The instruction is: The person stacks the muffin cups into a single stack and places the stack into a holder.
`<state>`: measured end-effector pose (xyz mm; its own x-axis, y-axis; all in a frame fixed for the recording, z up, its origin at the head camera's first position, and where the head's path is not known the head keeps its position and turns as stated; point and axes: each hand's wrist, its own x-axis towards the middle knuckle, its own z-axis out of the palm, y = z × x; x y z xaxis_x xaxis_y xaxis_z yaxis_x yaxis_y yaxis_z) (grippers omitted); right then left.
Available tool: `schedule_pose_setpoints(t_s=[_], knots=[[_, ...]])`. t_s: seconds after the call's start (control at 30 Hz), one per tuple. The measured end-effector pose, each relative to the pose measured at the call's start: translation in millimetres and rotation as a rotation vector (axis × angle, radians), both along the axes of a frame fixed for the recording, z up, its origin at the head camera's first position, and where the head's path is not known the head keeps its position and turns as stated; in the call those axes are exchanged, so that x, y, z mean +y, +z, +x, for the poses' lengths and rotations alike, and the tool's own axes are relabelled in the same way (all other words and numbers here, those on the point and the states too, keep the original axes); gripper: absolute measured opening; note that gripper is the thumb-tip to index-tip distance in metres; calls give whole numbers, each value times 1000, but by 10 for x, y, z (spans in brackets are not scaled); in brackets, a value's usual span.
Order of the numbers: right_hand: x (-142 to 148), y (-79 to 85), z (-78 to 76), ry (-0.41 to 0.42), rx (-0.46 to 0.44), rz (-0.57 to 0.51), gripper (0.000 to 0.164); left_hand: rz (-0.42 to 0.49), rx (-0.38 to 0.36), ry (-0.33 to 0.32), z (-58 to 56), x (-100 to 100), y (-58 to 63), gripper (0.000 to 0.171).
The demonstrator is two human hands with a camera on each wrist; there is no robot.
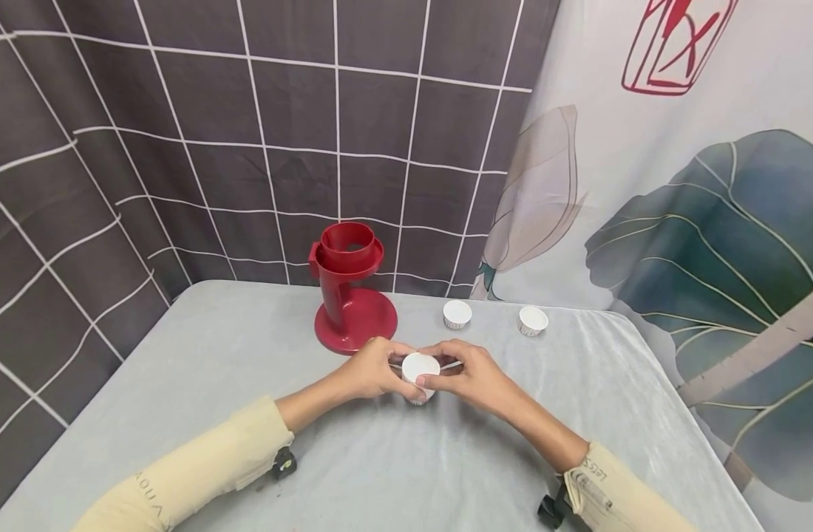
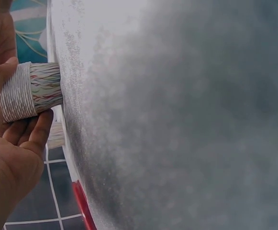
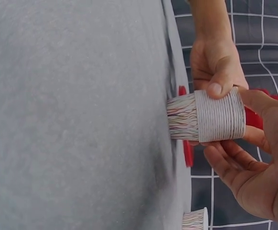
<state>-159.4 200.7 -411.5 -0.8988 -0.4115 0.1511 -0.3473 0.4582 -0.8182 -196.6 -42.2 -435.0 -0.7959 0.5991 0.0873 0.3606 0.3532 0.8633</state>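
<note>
A stack of nested paper baking cups (image 1: 420, 366) stands upright on the table, white openings facing up. Colored wavy lines pattern the bottom cup's side in the left wrist view, below many ridged rims. My left hand (image 1: 378, 369) grips the stack from the left, its thumb across the near side. From the right, my right hand (image 1: 469, 375) holds the upper rims between thumb and fingers. Behind the stack sit two more white baking cups, one nearer (image 1: 457, 315) and one farther right (image 1: 533, 321); whether each is single I cannot tell.
A red plastic stand (image 1: 356, 318) with a round base and a ring-shaped holder on top stands behind my left hand. Grey cloth covers the table (image 1: 406, 473). Dark grid-patterned fabric (image 1: 293, 111) and a leaf-printed curtain (image 1: 579, 185) hang behind it.
</note>
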Motion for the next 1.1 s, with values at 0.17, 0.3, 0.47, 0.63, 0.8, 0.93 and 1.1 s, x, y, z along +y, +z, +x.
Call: schedule_pose_setpoints(t_s=[0.17, 0.3, 0.47, 0.63, 0.8, 0.93, 1.1], knots=[[16, -4, -5, 2, 14, -5, 39, 9, -2, -8, -1, 7, 11, 47], [26, -2, -7, -2, 21, -8, 39, 22, -3, -18, -9, 6, 9, 47], [50, 1, -13, -38, 30, -11, 39, 33, -19, -22, -20, 2, 7, 49], [81, 2, -36, -79, 33, -1, 44, 20, -13, -22, -26, -1, -2, 47], [125, 4, -50, -95, 39, 14, 44, 4, -1, -12, -23, 2, -7, 48], [169, 9, -63, -107, 53, 23, 43, 5, 0, -8, -24, 4, -15, 51], [232, 6, -86, -117, 74, 27, 42, -9, -7, 7, -19, 9, -8, 54]])
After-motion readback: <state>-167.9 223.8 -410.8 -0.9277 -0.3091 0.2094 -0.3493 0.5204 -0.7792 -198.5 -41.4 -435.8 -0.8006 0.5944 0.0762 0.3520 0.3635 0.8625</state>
